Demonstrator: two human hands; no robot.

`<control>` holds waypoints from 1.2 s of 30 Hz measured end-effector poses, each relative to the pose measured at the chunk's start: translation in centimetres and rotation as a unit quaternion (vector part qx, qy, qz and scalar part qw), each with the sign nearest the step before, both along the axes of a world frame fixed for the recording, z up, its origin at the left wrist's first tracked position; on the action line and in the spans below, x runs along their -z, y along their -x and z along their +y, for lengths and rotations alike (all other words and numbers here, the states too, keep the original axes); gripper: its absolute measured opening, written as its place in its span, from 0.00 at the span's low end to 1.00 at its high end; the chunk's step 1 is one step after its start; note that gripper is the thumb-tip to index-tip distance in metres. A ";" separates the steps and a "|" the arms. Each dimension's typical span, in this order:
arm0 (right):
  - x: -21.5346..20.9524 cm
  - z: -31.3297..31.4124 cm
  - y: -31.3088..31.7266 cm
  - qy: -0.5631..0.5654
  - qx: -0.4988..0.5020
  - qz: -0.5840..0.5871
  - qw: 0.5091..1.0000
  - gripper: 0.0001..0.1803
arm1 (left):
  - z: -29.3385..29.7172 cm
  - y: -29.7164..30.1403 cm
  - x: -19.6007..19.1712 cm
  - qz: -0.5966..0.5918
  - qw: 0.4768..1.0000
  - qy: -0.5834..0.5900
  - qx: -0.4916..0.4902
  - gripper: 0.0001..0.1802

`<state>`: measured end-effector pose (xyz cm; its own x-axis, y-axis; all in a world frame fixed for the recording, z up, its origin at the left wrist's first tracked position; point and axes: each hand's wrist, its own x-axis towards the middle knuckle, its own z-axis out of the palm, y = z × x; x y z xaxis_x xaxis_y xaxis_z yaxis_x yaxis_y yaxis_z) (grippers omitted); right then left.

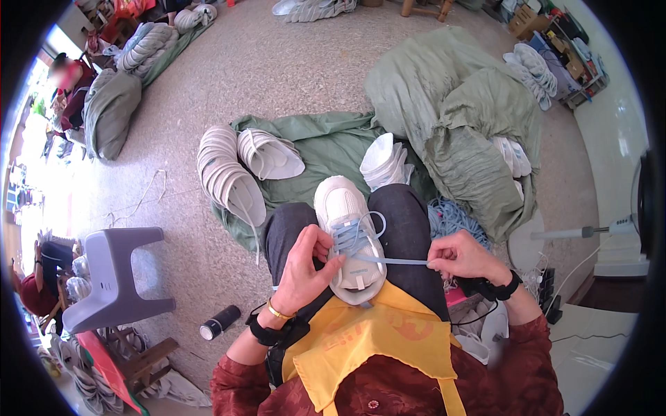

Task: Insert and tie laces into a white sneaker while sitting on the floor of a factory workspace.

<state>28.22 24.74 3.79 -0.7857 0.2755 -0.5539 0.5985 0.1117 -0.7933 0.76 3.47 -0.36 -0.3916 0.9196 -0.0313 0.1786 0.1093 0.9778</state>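
Observation:
A white shoe rests on my lap between my thighs, toe pointing away from me. Light blue shoelace crosses its eyelets, and one loop stands up at the right side. My left hand is closed at the shoe's left edge, its thumb pressed by the upper eyelets. Any lace under those fingers is hidden. To the right, my right hand pinches the lace's free end. That stretch of lace runs taut and nearly level from the shoe to my fingers.
Stacked white shoe uppers lie on a green sheet ahead. Blue laces are heaped beside my right thigh, near a large green sack. A grey plastic stool and a black cylinder are left. Other people sit far left.

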 end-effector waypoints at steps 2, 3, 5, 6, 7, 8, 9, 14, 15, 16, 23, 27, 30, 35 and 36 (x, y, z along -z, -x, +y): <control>-0.4 0.2 1.1 0.006 0.047 0.007 0.999 0.05 | -0.3 -0.1 -0.6 -0.009 1.000 0.025 -0.004 0.12; -0.3 0.1 2.0 0.005 0.049 0.008 0.999 0.05 | -0.4 -0.2 -0.7 -0.018 0.999 0.049 -0.004 0.13; 0.0 -0.2 4.4 -0.014 0.118 0.110 0.987 0.10 | -0.8 -0.2 -0.1 0.004 0.999 0.039 0.012 0.12; 0.0 -0.6 6.0 -0.013 0.116 0.111 0.987 0.10 | -1.1 -0.2 0.2 0.025 0.999 0.031 0.023 0.11; 0.0 -1.0 7.5 0.010 0.127 0.119 0.985 0.15 | -1.1 -0.2 0.1 0.026 0.999 0.031 0.024 0.11; 0.0 -1.1 8.4 0.034 0.137 0.126 0.982 0.19 | -1.2 -0.2 0.1 0.027 0.999 0.035 0.029 0.11; 0.4 -0.9 9.1 0.032 0.137 0.127 0.982 0.19 | -1.3 -0.2 0.0 0.029 0.998 0.038 0.032 0.10; 1.5 0.5 9.7 0.143 0.070 0.122 0.980 0.15 | -1.7 -0.2 0.2 -0.033 0.995 0.083 0.035 0.10; 1.0 0.6 9.4 0.103 0.037 0.121 0.987 0.12 | -1.8 -0.2 0.0 -0.054 0.991 0.114 0.039 0.10; 0.6 0.3 9.1 0.056 0.032 0.126 0.990 0.08 | -1.8 -0.1 0.1 -0.056 0.991 0.114 0.038 0.10; 0.9 -0.5 7.9 -0.046 -0.053 0.102 0.992 0.11 | -2.7 0.9 0.3 -0.163 0.979 0.104 0.066 0.09; 2.0 -0.3 8.0 -0.019 -0.023 0.123 0.992 0.13 | -4.1 2.0 -1.3 -0.206 0.965 0.145 0.068 0.09; 2.6 -0.9 8.3 0.036 0.022 0.148 0.988 0.11 | -5.7 3.1 -2.3 -0.215 0.954 0.192 0.079 0.09; 1.6 -1.4 8.2 -0.033 0.005 0.134 0.990 0.10 | -11.1 6.1 -2.2 -0.256 0.945 0.199 0.048 0.08; 1.4 -1.6 8.2 -0.055 -0.003 0.135 0.989 0.11 | -12.2 6.7 -2.3 -0.265 0.942 0.202 0.032 0.09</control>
